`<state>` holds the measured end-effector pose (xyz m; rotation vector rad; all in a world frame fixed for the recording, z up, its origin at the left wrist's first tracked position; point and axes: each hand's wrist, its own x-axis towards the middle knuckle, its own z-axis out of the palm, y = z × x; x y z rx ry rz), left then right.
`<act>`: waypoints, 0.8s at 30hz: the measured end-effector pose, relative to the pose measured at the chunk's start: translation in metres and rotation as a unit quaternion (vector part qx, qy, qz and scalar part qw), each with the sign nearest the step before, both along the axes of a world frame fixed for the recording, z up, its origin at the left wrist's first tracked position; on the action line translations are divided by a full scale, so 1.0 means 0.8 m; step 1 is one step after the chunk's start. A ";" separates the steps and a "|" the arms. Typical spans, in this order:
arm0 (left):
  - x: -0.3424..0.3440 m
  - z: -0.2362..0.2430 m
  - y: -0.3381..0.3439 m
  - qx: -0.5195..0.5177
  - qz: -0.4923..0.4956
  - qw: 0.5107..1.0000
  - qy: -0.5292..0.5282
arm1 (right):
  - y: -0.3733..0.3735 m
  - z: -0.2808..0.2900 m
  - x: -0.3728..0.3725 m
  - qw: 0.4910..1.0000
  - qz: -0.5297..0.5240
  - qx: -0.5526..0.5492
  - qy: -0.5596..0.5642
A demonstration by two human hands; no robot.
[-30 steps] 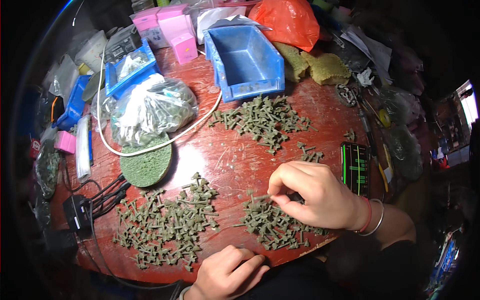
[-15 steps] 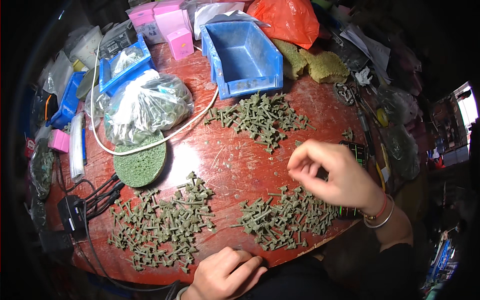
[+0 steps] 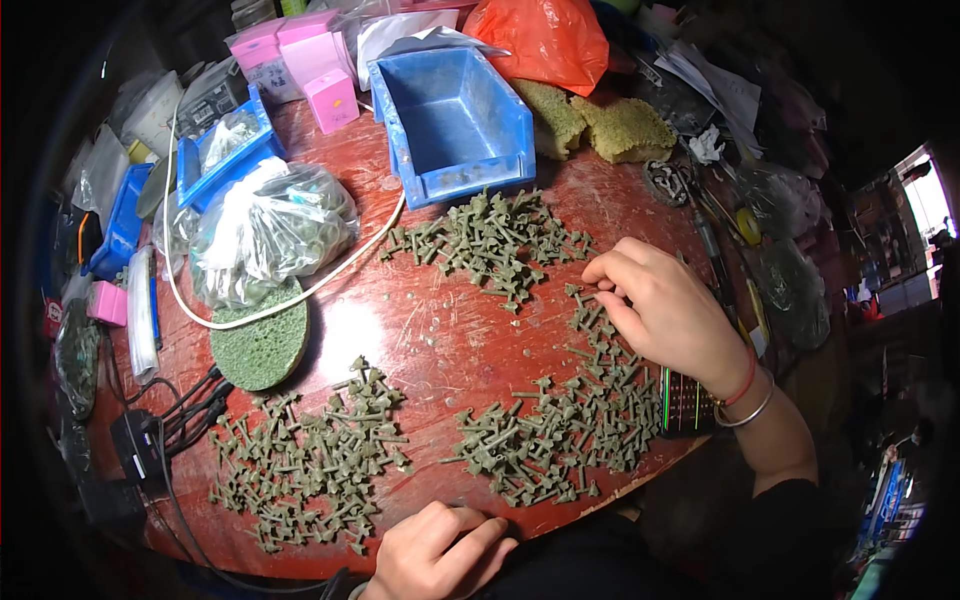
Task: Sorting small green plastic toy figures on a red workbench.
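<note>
Three heaps of small olive-green moulded parts, each with a thin stem and a flared end, lie on the red table: a back heap [image 3: 490, 240], a left heap [image 3: 310, 465] and a right heap [image 3: 560, 440]. My right hand [image 3: 665, 305] is closed in a pinch at the far end of the right heap, its fingertips beside a few parts there. Whether a part sits between those fingers is hidden. Resting at the table's near edge between the left and right heaps, my left hand [image 3: 435, 552] is curled closed, with nothing visible in it.
A blue bin [image 3: 455, 125] stands behind the back heap. To the left are a tied plastic bag [image 3: 275, 225], a green round sponge pad [image 3: 262, 345] and a white cable [image 3: 330, 283]. A phone [image 3: 687, 400] lies under my right wrist; yellow sponges [image 3: 625, 128] are at the back.
My right hand has moved away from me across the table, and its fingers have come down closer to the parts. The view has shifted slightly. My left hand stays by the near edge.
</note>
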<state>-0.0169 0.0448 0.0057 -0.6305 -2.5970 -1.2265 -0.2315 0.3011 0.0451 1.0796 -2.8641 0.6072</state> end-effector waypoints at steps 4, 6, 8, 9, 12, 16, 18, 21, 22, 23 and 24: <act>0.000 -0.001 0.000 0.004 -0.001 1.000 0.003 | 0.006 0.000 -0.007 0.999 0.003 0.006 -0.037; 0.000 0.002 -0.001 -0.002 -0.002 1.000 0.001 | 0.005 0.001 -0.009 0.998 0.000 0.007 -0.056; -0.001 0.002 -0.001 -0.008 -0.003 1.000 0.001 | 0.004 0.003 -0.011 0.999 0.032 0.020 -0.034; -0.001 0.001 -0.001 -0.003 -0.005 1.000 0.000 | 0.003 0.005 -0.009 0.999 0.032 0.020 -0.033; -0.001 -0.001 -0.001 0.004 -0.002 1.000 -0.002 | -0.007 0.010 0.002 0.999 0.022 0.024 -0.011; 0.000 0.000 -0.001 0.009 -0.002 1.000 -0.001 | -0.017 0.018 0.008 0.999 0.022 -0.004 -0.031; 0.001 0.001 -0.002 0.005 -0.002 1.000 -0.001 | -0.015 0.015 0.004 1.000 0.024 0.011 -0.008; 0.000 0.001 -0.002 0.004 -0.004 1.000 0.002 | -0.002 0.005 -0.003 0.997 0.012 0.070 0.022; -0.001 0.001 -0.002 0.006 -0.006 1.000 0.001 | 0.001 0.002 -0.005 0.996 0.015 0.082 0.023; -0.001 0.001 -0.001 0.006 -0.005 1.000 0.002 | 0.002 0.001 -0.006 0.995 0.018 0.093 0.024; -0.001 0.002 -0.001 0.007 -0.006 1.000 0.001 | 0.001 0.002 -0.004 0.995 0.018 0.093 0.024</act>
